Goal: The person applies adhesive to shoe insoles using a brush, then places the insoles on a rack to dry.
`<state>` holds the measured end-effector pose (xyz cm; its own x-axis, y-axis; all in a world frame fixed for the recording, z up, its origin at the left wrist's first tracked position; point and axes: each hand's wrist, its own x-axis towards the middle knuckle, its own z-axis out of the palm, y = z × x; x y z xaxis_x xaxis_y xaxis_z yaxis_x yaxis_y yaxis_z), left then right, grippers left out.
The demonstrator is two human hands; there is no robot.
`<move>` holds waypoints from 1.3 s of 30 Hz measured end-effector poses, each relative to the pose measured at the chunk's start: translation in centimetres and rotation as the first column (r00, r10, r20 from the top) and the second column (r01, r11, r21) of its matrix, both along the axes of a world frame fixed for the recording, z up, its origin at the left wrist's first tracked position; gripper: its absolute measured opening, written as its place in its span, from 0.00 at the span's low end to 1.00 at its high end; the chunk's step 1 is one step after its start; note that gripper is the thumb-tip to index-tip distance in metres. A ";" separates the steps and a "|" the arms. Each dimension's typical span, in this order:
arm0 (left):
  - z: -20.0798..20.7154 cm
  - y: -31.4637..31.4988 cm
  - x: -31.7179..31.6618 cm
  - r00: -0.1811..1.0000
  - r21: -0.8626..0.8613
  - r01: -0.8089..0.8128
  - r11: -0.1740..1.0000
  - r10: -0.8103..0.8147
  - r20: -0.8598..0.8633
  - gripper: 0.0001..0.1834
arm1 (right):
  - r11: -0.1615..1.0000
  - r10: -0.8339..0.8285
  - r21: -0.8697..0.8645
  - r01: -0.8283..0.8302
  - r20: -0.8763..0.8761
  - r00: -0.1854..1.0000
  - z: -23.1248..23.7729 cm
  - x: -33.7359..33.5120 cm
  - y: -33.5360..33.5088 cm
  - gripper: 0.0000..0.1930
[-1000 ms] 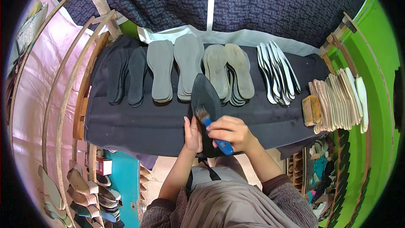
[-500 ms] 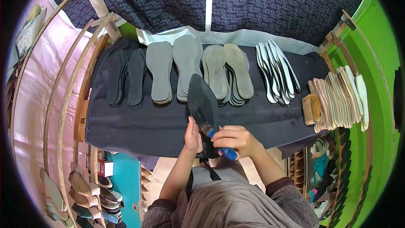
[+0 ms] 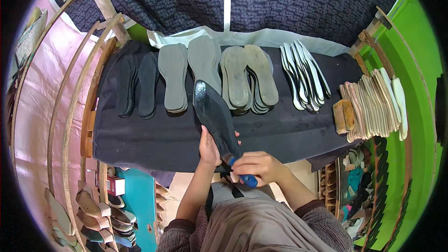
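Note:
My left hand [image 3: 208, 150] holds a black shoe insole [image 3: 215, 115] up in front of me, its long tip slanting away to the left. The fingertips show past the insole's right edge, so the hand wraps beneath it. A shiny patch gleams at the far tip. My right hand [image 3: 262, 167] is closed around the blue handle of a brush [image 3: 250, 180]. Its brown bristles touch the insole's near end, which is partly hidden by my fingers.
Across the dark-clothed table [image 3: 140, 142] lie stacks of black insoles [image 3: 148, 86], grey insoles [image 3: 172, 79] and tan-grey insoles [image 3: 239, 81]. White-edged insoles [image 3: 303, 77] fan out farther right, near a beige row [image 3: 373, 107] and a brown block [image 3: 344, 116]. Shoe racks [image 3: 95, 207] flank me.
The insole's far tip has swung left, and its shiny patch now shows. My right hand and the brush have slid down toward the near end, closer to me.

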<state>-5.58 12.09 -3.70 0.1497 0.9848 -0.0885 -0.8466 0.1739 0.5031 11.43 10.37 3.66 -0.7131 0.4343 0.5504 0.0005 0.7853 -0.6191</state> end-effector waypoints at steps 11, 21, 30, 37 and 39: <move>0.9 -0.4 0.6 0.990 -0.075 -0.109 0.991 0.102 -0.093 0.36 | 0.980 -0.171 0.067 0.186 -0.182 0.968 -0.3 -1.4 1.8 0.13; 0.3 -0.3 0.5 0.996 -0.057 -0.058 0.997 0.054 -0.070 0.36 | 0.964 -0.201 0.137 0.228 -0.189 0.961 -0.6 -1.5 1.3 0.15; -0.1 -0.4 0.3 0.995 -0.032 -0.020 0.999 0.017 -0.098 0.35 | 0.974 -0.189 0.104 0.200 -0.107 0.976 0.2 -1.5 1.0 0.13; -0.3 -0.4 -0.2 0.997 0.036 0.012 0.999 -0.009 -0.079 0.36 | 0.983 -0.182 0.000 0.182 -0.096 0.979 -0.1 -0.5 -0.1 0.14; -0.5 -0.4 0.0 0.998 0.028 0.054 0.998 -0.053 -0.027 0.36 | 0.989 -0.136 -0.074 0.132 -0.054 0.989 -0.2 -0.1 -0.2 0.14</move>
